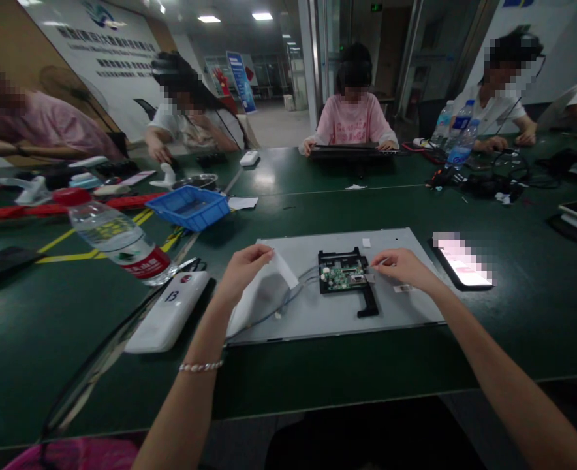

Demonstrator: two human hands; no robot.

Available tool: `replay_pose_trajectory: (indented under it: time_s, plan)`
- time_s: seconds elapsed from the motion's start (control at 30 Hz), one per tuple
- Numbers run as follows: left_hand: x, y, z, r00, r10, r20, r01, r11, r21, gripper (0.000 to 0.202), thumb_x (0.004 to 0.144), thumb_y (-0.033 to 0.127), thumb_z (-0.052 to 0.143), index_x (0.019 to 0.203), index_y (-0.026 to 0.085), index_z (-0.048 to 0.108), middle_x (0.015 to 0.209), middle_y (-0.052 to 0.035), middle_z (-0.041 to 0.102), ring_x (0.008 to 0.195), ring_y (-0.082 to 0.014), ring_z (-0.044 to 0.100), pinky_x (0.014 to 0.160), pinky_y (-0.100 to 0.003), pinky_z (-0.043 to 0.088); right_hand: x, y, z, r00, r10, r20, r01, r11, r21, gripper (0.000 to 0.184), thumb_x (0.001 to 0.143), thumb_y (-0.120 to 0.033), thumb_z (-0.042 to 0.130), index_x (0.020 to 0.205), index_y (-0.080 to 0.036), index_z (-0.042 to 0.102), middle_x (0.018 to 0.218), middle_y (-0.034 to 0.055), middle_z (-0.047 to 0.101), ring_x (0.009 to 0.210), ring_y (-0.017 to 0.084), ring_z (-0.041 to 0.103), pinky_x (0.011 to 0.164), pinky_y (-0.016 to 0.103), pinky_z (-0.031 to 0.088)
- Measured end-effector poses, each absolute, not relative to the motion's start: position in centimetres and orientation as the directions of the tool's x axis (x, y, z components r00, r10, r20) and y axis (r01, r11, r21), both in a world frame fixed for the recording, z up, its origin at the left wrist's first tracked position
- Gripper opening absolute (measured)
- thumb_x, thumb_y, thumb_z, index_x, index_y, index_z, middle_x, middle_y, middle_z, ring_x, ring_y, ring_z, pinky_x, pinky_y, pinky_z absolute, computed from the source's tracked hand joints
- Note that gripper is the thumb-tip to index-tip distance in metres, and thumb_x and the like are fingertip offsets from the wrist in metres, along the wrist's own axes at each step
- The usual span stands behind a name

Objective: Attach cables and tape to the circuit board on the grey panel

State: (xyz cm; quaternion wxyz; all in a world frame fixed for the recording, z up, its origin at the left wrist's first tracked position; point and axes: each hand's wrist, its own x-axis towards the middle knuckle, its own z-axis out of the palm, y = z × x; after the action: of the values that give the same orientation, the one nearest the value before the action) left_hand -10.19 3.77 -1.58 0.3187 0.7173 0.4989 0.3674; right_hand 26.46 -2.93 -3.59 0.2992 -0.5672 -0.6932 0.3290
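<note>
Table: dark green top, shared with other people seated along the far side.
Grey panel: lies flat in front of the person, between both forearms.
Water bottle: tilted, left of the panel, near the left forearm.
White case: marked 13, just beside the panel's left edge, below the bottle.
Blue bin: further back on the left, well apart from the hands.
Phone: screen lit, just beside the panel's right edge, near the right wrist.
White sheet: lifted off the panel's left part, hiding some of the grey cable.
Left hand: thumb and forefinger closed on the sheet's upper edge.
Right hand: fingertips pinched on a thin pale strip.
Circuit board: in a black frame at the panel's middle, between the hands; the strip meets its right edge.
</note>
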Motion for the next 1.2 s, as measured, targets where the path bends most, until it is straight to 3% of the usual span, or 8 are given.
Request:
replay_pose_trajectory:
  time_s: [0.23, 0.43, 0.57, 0.67, 0.77, 0.97, 1.07, 1.2]
  plan:
    - [-9.3, 3.1, -2.4, 0.453, 0.889, 0.075, 0.68, -0.398, 0.616, 0.022, 0.079, 0.038, 0.055, 0.08, 0.019, 0.066, 0.076, -0.002, 0.065, 0.071, -0.0173, 0.059, 0.069, -0.029, 0.044, 26.7, -2.8, -3.8, -0.175, 0.984, 0.044, 0.593, 0.141, -0.793, 0.019, 0.075, -0.028, 0.057, 0.086, -0.02, 0.071, 0.084, 0.005, 0.069, 0.073, 0.017, 0.061, 0.065, 0.029, 0.046]
    - [-8.4, 2.1, -1.4, 0.441, 0.861, 0.255, 0.7, -0.508, 0.502, 0.032, 0.081, 0.035, 0.055, 0.11, 0.021, 0.055, 0.102, -0.0053, 0.059, 0.088, -0.0191, 0.058, 0.075, -0.033, 0.047, 27.4, -2.3, -4.6, -0.116, 0.983, 0.144, 0.623, 0.185, -0.76, 0.02, 0.078, -0.028, 0.057, 0.093, -0.02, 0.068, 0.092, 0.0052, 0.069, 0.078, 0.017, 0.062, 0.07, 0.029, 0.048]
    - [-7.1, 0.8, 0.1, 0.533, 0.781, 0.324, 0.658, -0.624, 0.421, 0.027, 0.084, 0.029, 0.051, 0.11, 0.023, 0.053, 0.11, -0.0053, 0.053, 0.102, -0.0204, 0.052, 0.088, -0.038, 0.044, 27.6, -1.3, -5.5, -0.059, 0.964, 0.259, 0.715, 0.222, -0.663, 0.029, 0.08, -0.025, 0.057, 0.108, -0.02, 0.063, 0.106, 0.0077, 0.064, 0.087, 0.018, 0.061, 0.075, 0.031, 0.048]
    - [-6.4, 0.2, 0.4, 0.612, 0.732, 0.299, 0.629, -0.679, 0.378, 0.027, 0.083, 0.029, 0.054, 0.109, 0.023, 0.052, 0.111, -0.0052, 0.052, 0.108, -0.0219, 0.049, 0.095, -0.04, 0.04, 27.5, -0.5, -5.7, -0.12, 0.944, 0.307, 0.798, 0.275, -0.536, 0.031, 0.082, -0.023, 0.054, 0.112, -0.02, 0.06, 0.113, 0.0085, 0.061, 0.1, 0.021, 0.057, 0.086, 0.035, 0.045]
    - [-6.1, -0.2, 0.4, 0.656, 0.708, 0.26, 0.61, -0.701, 0.368, 0.031, 0.083, 0.031, 0.056, 0.112, 0.023, 0.051, 0.114, -0.0052, 0.052, 0.11, -0.0222, 0.048, 0.096, -0.04, 0.039, 27.1, 0.6, -5.4, -0.18, 0.935, 0.307, 0.865, 0.298, -0.403, 0.029, 0.084, -0.023, 0.053, 0.112, -0.019, 0.06, 0.115, 0.0093, 0.06, 0.106, 0.022, 0.054, 0.091, 0.036, 0.042]
    - [-5.2, -0.9, -0.2, 0.729, 0.641, 0.24, 0.547, -0.757, 0.357, 0.044, 0.083, 0.035, 0.057, 0.124, 0.024, 0.045, 0.127, -0.0065, 0.05, 0.118, -0.0226, 0.044, 0.101, -0.04, 0.035, 25.7, 2.3, -4.7, -0.216, 0.945, 0.246, 0.942, 0.268, -0.202, 0.021, 0.086, -0.021, 0.049, 0.1, -0.018, 0.066, 0.105, 0.0095, 0.065, 0.1, 0.023, 0.058, 0.085, 0.032, 0.043]
    - [-4.4, -1.2, -0.6, 0.769, 0.605, 0.206, 0.527, -0.783, 0.33, 0.05, 0.083, 0.037, 0.056, 0.13, 0.025, 0.041, 0.133, -0.0063, 0.047, 0.124, -0.0232, 0.041, 0.105, -0.043, 0.03, 24.9, 2.5, -4.2, -0.182, 0.952, 0.247, 0.959, 0.227, -0.17, 0.021, 0.087, -0.02, 0.047, 0.094, -0.018, 0.067, 0.1, 0.0089, 0.067, 0.095, 0.023, 0.06, 0.079, 0.031, 0.044]
    - [-3.6, -1.4, -1.3, 0.801, 0.581, 0.144, 0.528, -0.799, 0.288, 0.052, 0.085, 0.039, 0.053, 0.133, 0.027, 0.037, 0.138, -0.0043, 0.044, 0.126, -0.0222, 0.04, 0.109, -0.046, 0.022, 23.2, 2.6, -3.1, -0.183, 0.924, 0.335, 0.933, 0.27, -0.236, 0.023, 0.089, -0.02, 0.046, 0.1, -0.019, 0.065, 0.103, 0.0066, 0.067, 0.097, 0.02, 0.06, 0.083, 0.028, 0.043]
